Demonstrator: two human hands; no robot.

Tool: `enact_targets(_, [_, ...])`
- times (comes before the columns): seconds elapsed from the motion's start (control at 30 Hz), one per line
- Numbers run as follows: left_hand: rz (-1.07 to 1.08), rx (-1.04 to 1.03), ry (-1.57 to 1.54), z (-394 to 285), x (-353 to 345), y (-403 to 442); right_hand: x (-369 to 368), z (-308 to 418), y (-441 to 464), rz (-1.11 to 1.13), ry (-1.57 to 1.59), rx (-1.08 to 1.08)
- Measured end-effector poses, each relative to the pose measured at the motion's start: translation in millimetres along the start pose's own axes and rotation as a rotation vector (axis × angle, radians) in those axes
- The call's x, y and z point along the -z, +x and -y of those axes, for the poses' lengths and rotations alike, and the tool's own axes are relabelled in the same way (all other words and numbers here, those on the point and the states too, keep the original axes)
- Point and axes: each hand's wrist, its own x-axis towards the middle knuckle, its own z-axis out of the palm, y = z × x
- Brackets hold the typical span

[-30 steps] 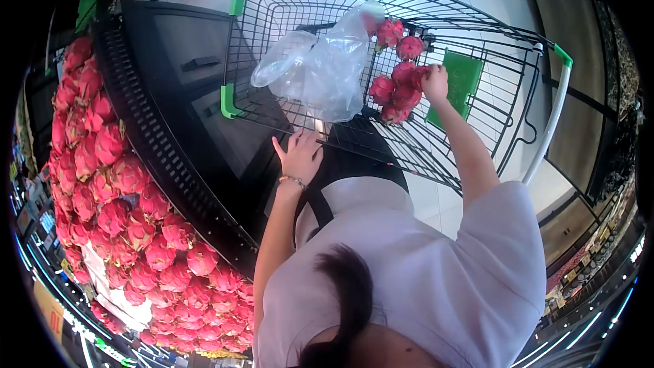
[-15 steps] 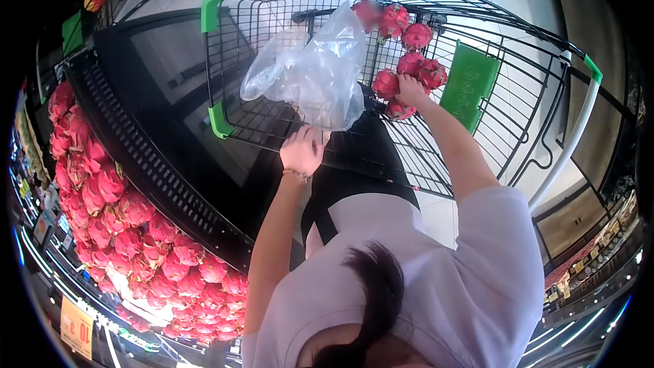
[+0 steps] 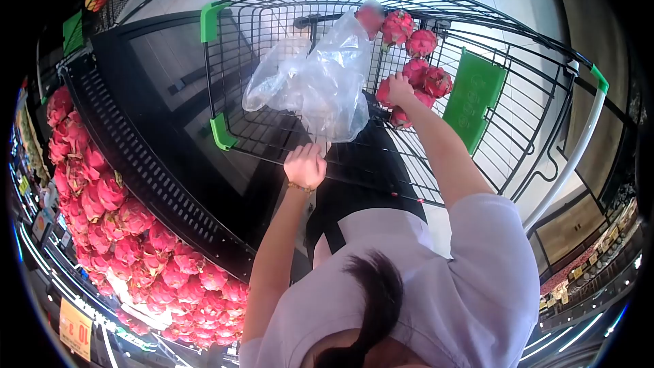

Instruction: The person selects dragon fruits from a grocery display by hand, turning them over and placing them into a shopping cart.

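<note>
From my remote seat I take the cart (image 3: 208, 24) as landmark. The dragon fruit (image 3: 437, 82) sit inside it in a loose cluster toward its handle (image 3: 575, 153), close to the green panel (image 3: 475, 99); a few more trail off toward the cart's far side. A clear plastic bag (image 3: 337, 82) also lies inside, slumped toward the end away from the handle. I have my right hand (image 3: 400, 90) reaching over the cart's near side onto the cluster, touching fruit; its fingertips are hidden among them, so I cannot tell whether it grasps one or merely rests there. My left hand (image 3: 306, 166) is curled round the cart's near side, which I judge useful for bracing the basket.

To handle these well, I would deal with a single fruit at once, cupping it from the sides with spread fingers and light, even pressure. I expect the leafy scales to bend or snap under a pinch, and touching neighbours could roll if nudged, so a straight lift off the wires seems safer than a drag. I would also mind the bag, whose loose film could snag on my wrist. The bench (image 3: 157, 170) with its heap of fruit (image 3: 136, 218), outside the cart on my left, needs no attention here.
</note>
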Motion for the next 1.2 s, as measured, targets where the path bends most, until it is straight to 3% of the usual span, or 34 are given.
enact_targets(0.2, [-0.025,-0.020,-0.016,3.9,-0.4,-0.6,-7.1,10.6,-9.2,-0.183,-0.032,0.072])
enact_targets(0.3, [-0.020,-0.019,-0.037,4.5,-3.9,-4.0,-16.7,0.2,16.6,-0.445,0.394,0.048])
enact_targets(0.37, [-0.023,-0.027,-0.043,4.9,-4.3,-4.4,20.9,5.8,18.8,-0.769,0.633,-0.154])
enact_targets(0.43, [-0.025,-0.030,-0.049,4.4,-3.6,-3.4,62.6,5.6,35.0,-1.056,0.630,-0.088])
enact_targets(0.5, [-0.024,-0.030,-0.055,4.1,-2.2,-2.0,88.5,2.8,57.6,-1.108,0.485,-0.037])
enact_targets(0.63, [-0.040,-0.043,-0.052,7.7,-4.6,-2.6,111.0,-6.9,95.2,-0.653,0.571,-0.022])
enact_targets(0.73, [-0.062,-0.044,-0.059,5.3,-5.6,-2.7,120.2,5.0,70.8,-0.606,0.279,-0.108])
enact_targets(0.87, [-0.077,-0.037,-0.049,8.1,-5.3,-5.5,127.2,6.9,48.8,-0.497,0.185,-0.103])
enact_targets(0.9, [-0.076,-0.035,-0.046,8.7,-3.8,-5.6,119.3,6.2,48.5,-0.568,0.071,-0.112])
enact_targets(1.0, [-0.060,-0.026,-0.057,9.1,-1.5,-6.8,85.4,-12.2,81.5,-0.510,0.355,0.010])
enact_targets(1.03, [-0.061,-0.024,-0.054,9.4,-1.7,-7.3,80.2,-11.8,78.5,-0.591,0.355,0.049])
enact_targets(1.2, [-0.083,-0.032,-0.046,10.3,-0.7,-5.6,98.4,7.7,51.1,-0.500,0.274,-0.047])
